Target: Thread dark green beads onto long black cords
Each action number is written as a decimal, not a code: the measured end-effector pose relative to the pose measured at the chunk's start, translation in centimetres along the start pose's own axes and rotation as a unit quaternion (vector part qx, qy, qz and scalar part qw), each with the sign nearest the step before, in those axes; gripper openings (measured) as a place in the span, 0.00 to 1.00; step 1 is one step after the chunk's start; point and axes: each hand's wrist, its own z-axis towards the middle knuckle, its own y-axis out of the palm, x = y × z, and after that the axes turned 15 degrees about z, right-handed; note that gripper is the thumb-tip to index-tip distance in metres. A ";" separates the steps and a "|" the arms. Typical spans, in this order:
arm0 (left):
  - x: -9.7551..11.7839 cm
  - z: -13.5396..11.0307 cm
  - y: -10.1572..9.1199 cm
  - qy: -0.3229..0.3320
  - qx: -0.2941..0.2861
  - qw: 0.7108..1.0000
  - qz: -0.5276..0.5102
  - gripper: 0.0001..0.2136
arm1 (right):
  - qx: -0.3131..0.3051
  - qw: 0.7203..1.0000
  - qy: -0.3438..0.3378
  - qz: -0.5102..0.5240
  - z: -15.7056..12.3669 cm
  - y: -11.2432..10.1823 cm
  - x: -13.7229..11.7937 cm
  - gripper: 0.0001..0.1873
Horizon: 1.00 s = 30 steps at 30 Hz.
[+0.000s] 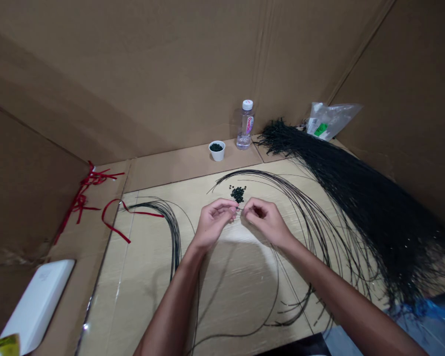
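My left hand [215, 220] and my right hand [266, 217] face each other over the middle of the board, fingertips pinched a short gap apart. A thin dark strand [241, 208] spans that gap, gripped from both sides. Whether a bead sits in the left fingertips is too small to tell. Just beyond the fingers lies a small heap of dark green beads [238, 194], with a few stray ones at its edge. Below my right hand a long strand [277, 277] loops down towards the near edge. Loose black strands [311, 207] arc around my right arm.
A white cup [217, 155] of dark beads and a bottle [245, 126] stand at the back. On the right lie a thick black strand bundle [341, 178] and a plastic bag [332, 118]. Leftwards are a smaller bundle [176, 232], red ribbons [82, 195] and a white device [40, 301].
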 end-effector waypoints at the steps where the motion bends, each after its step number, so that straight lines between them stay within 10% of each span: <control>1: 0.0 0.0 0.0 0.000 0.000 1.000 0.001 0.13 | -0.001 1.000 0.000 0.001 0.0 0.0 0.0 0.05; 30: -0.2 -0.1 -0.1 0.037 -0.050 0.998 0.034 0.12 | -0.018 1.000 -0.002 -0.008 0.0 -0.1 -0.1 0.09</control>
